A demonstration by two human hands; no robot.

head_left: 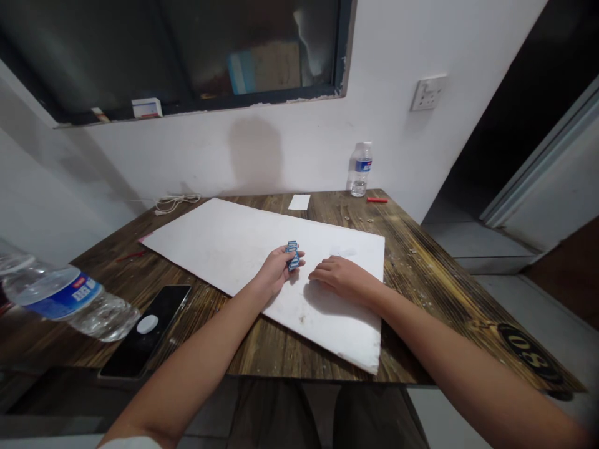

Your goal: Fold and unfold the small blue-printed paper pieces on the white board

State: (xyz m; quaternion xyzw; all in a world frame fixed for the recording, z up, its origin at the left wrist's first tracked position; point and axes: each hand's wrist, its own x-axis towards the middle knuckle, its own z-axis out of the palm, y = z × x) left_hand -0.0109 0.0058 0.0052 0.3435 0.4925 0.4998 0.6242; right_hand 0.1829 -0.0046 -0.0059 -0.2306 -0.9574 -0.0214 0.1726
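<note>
The left hand (281,269) is closed around a small blue bundle (292,255) that sticks up from the fingers, though it is too small to tell exactly what it is. It is just above the white board (224,249) that lies on the wooden bench (414,284). The right hand (344,279) rests flat and open on the board, just beside the left hand. A black phone (145,330) lies left of the board, near a clear water bottle (60,293). Another water bottle (360,169) stands by the wall (304,75), near a red pen (377,199).
</note>
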